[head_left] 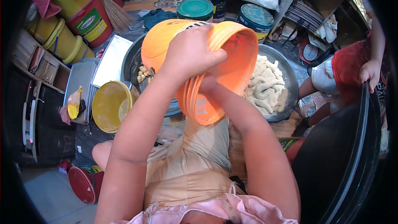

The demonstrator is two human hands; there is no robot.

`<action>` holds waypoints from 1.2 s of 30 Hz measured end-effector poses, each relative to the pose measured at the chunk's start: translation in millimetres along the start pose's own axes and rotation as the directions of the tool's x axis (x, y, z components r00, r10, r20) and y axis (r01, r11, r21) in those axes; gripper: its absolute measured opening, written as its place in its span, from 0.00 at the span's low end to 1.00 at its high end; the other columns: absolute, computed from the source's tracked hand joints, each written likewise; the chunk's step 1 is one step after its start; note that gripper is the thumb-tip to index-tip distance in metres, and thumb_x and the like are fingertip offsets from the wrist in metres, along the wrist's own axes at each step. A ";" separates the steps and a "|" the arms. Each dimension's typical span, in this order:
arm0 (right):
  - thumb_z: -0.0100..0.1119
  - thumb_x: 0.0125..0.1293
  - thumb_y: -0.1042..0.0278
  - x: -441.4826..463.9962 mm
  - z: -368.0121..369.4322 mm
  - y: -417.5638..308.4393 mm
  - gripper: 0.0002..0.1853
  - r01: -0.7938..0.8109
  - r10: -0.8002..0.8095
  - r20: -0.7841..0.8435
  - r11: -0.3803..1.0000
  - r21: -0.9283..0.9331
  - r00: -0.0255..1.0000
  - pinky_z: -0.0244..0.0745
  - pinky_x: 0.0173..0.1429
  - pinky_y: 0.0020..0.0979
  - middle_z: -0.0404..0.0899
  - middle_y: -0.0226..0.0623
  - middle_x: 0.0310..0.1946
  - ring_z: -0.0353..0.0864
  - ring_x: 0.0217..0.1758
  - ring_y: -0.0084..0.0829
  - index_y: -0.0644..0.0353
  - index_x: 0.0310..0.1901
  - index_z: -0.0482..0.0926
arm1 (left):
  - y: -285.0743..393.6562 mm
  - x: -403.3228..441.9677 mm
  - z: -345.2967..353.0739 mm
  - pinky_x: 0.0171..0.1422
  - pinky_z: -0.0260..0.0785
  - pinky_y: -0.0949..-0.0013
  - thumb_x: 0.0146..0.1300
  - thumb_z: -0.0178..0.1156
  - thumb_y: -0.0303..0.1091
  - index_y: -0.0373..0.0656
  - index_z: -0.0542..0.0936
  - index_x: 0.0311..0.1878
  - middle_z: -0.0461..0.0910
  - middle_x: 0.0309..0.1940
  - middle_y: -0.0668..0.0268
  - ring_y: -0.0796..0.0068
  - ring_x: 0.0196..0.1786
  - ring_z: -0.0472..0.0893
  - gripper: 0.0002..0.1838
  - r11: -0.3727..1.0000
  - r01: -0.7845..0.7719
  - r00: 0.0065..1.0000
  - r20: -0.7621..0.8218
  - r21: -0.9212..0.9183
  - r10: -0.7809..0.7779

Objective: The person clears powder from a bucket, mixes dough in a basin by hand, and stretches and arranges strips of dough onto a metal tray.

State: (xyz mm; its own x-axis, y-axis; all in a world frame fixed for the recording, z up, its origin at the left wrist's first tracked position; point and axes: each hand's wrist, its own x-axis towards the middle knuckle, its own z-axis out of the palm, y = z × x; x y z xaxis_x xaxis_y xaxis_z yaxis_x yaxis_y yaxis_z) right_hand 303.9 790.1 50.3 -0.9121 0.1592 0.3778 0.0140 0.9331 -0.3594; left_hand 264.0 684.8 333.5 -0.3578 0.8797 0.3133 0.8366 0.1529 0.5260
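An orange bucket (pixel 161 43) is tilted on its side in front of me, its mouth facing right and down. My left hand (pixel 194 52) grips it at the ridged rim, thumb over the edge. My right hand (pixel 208 84) reaches inside the bucket; its fingers are mostly hidden there. Beside the bucket's mouth, a dark round basin (pixel 292 74) holds long, pale, flour-coated pieces (pixel 267 87). Behind the bucket on the left, another dark basin (pixel 127 64) is partly covered, with small pale lumps (pixel 143 74) showing in it.
A yellow bucket (pixel 111 107) stands to the left, near a white board (pixel 112 60). Lidded tubs (pixel 195 8) are at the back. On the right, another person's hand (pixel 370 74) rests on the rim of a large black tub (pixel 352 141). A red bucket (pixel 85 184) sits lower left.
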 end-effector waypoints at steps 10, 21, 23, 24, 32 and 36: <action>0.58 0.62 0.57 -84.0 -194.7 107.8 0.12 -0.488 0.361 -0.386 0.816 -0.311 0.849 0.76 0.42 0.38 0.79 0.40 0.32 0.79 0.37 0.44 0.55 0.38 0.82 | 2.7 10.0 0.5 0.54 0.72 0.58 0.41 0.59 0.49 0.33 0.76 0.51 0.80 0.44 0.48 0.53 0.48 0.81 0.35 0.976 0.153 0.988 -0.013 0.152 -0.153; 0.67 0.52 0.69 -107.5 -177.2 139.1 0.25 -0.807 0.800 -0.294 0.576 0.133 0.523 0.72 0.55 0.32 0.78 0.47 0.48 0.77 0.52 0.39 0.61 0.53 0.75 | -37.5 3.5 -3.9 0.53 0.73 0.60 0.41 0.59 0.48 0.35 0.77 0.55 0.81 0.43 0.48 0.53 0.45 0.82 0.36 1.000 0.023 0.995 -0.101 -0.013 -0.025; 0.66 0.55 0.65 -112.5 -162.4 137.1 0.29 -0.784 0.803 -0.198 0.593 0.181 0.562 0.70 0.59 0.32 0.75 0.47 0.54 0.74 0.58 0.40 0.61 0.59 0.71 | -46.9 4.0 -10.4 0.53 0.73 0.62 0.40 0.60 0.47 0.35 0.76 0.56 0.81 0.45 0.48 0.55 0.46 0.82 0.37 0.994 0.007 0.998 -0.054 -0.106 -0.013; 0.65 0.57 0.63 -109.3 -156.4 122.5 0.30 -0.770 0.824 -0.164 0.565 0.296 0.542 0.69 0.60 0.33 0.73 0.47 0.57 0.73 0.60 0.40 0.61 0.61 0.70 | -52.6 3.7 -12.1 0.53 0.73 0.63 0.40 0.61 0.47 0.36 0.77 0.56 0.81 0.45 0.49 0.56 0.46 0.82 0.37 0.988 0.024 0.998 -0.054 -0.153 -0.033; 0.48 0.68 0.44 -148.2 -110.7 96.0 0.35 -0.503 0.935 0.114 0.075 0.861 0.336 0.52 0.72 0.45 0.57 0.43 0.71 0.59 0.72 0.40 0.55 0.71 0.58 | -79.6 21.5 -15.6 0.53 0.73 0.69 0.44 0.65 0.39 0.33 0.75 0.57 0.82 0.46 0.53 0.67 0.46 0.82 0.34 0.975 0.010 0.983 -0.176 -0.222 -0.050; 0.48 0.67 0.38 -172.4 -137.5 97.3 0.42 -0.159 0.977 0.034 -0.001 0.987 0.208 0.49 0.74 0.46 0.46 0.44 0.74 0.51 0.74 0.47 0.55 0.74 0.48 | -28.6 29.5 17.7 0.48 0.75 0.64 0.42 0.68 0.44 0.36 0.77 0.55 0.81 0.38 0.54 0.61 0.39 0.83 0.34 0.959 -0.276 0.878 -0.389 0.063 0.279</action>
State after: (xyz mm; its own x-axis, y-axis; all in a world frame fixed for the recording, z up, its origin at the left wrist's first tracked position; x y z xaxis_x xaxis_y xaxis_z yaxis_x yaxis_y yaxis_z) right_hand 518.8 897.7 67.6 -0.1902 0.9342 -0.3018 -0.2591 -0.3442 -0.9024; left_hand 236.8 714.3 313.7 -0.2422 0.6402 0.7290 0.9274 -0.0681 0.3679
